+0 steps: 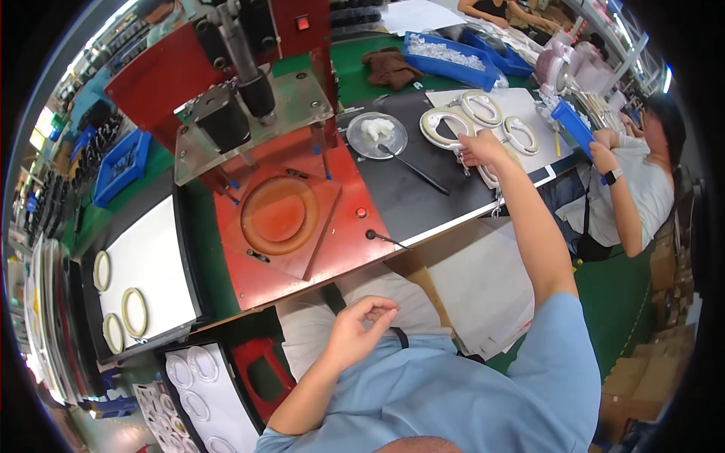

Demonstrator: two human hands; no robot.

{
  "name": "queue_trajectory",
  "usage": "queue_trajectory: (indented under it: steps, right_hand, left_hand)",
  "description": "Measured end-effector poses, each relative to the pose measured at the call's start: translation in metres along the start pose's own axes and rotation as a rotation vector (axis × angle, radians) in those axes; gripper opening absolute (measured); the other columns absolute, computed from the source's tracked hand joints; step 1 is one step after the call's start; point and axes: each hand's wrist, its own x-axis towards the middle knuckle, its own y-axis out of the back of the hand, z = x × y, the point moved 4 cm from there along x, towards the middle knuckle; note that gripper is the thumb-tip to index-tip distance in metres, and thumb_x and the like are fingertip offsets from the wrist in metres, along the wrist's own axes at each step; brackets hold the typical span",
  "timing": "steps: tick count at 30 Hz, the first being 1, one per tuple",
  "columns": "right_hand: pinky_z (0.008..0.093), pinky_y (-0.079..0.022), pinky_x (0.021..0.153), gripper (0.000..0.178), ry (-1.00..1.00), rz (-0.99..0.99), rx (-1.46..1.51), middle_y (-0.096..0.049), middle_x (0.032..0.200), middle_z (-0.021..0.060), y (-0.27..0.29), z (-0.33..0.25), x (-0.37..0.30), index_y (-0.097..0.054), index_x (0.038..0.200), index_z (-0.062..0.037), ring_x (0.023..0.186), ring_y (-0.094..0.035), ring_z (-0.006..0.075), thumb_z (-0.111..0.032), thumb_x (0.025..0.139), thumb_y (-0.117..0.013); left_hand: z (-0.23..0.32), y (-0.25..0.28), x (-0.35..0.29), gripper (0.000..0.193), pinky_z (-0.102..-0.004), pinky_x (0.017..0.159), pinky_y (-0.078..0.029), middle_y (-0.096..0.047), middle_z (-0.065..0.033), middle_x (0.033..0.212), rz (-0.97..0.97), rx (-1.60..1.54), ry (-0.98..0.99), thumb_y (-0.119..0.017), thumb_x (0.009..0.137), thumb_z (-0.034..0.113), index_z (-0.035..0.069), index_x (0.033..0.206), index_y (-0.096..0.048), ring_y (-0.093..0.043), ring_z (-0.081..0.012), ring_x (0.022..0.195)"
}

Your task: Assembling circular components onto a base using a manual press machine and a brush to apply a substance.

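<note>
At the right of the bench, my right hand (483,149) reaches out with its fingers closed at the near edge of a cream oval ring (427,134). The ring has a dark opening and a small dangling piece beneath my fingers. More cream rings, one at the back (495,113) and one at the right (535,140), lie beside it on a white sheet. My left hand (359,330) hovers over my lap, thumb and index fingertips together in a pinch; anything between them is too small to make out.
A red press (332,226) with a round recess stands before me. Right of it are a clear dish (359,147) of white paste and a black-handled tool (423,172). Rings lie on a white board (162,257) at left. A co-worker (634,174) holds a blue tray (572,124).
</note>
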Motion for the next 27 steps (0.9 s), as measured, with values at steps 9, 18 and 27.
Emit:
queue_trajectory:
  steps: [9, 18, 27]
  right_hand:
    - [0.0572, -0.055, 0.093, 0.057, 0.453, 0.389, -0.672, -0.076, 0.101, 0.032, -0.004, -0.019, -0.048, -0.052, 0.141, 0.0075, 0.102, -0.071, 0.0545, -0.032, 0.103, -0.068]
    - [0.0248, -0.051, 0.061, 0.013, 0.577, -1.06, -0.146, -0.075, 0.088, 0.0084, -0.109, -0.05, -0.264, -0.076, 0.098, -0.001, 0.067, -0.064, 0.0085, -0.012, 0.102, -0.07]
    - [0.0287, -0.052, 0.071, 0.017, 0.375, -1.554, -0.265, -0.074, 0.088, 0.0056, -0.269, 0.003, -0.363, -0.077, 0.105, -0.0006, 0.077, -0.064, 0.0116, -0.015, 0.107, -0.067]
  left_hand:
    - [-0.02, 0.025, -0.021, 0.015, -0.0279, 0.082, -0.056, -0.075, -0.0069, 0.101, 0.097, 0.0, -0.014, -0.075, 0.101, 0.007, 0.0, 0.115, -0.076, -0.07, -0.0122, 0.09]
    - [-0.058, 0.095, -0.1, 0.021, -0.0331, 0.075, -0.058, -0.076, -0.0079, 0.087, 0.382, 0.138, 0.24, -0.074, 0.103, 0.021, 0.0, 0.106, -0.074, -0.073, -0.0168, 0.082]
    - [-0.101, 0.258, -0.289, 0.016, -0.0306, 0.072, -0.058, -0.075, -0.0057, 0.091, 1.348, 0.02, 0.339, -0.065, 0.102, 0.011, 0.001, 0.114, -0.07, -0.071, -0.0144, 0.081]
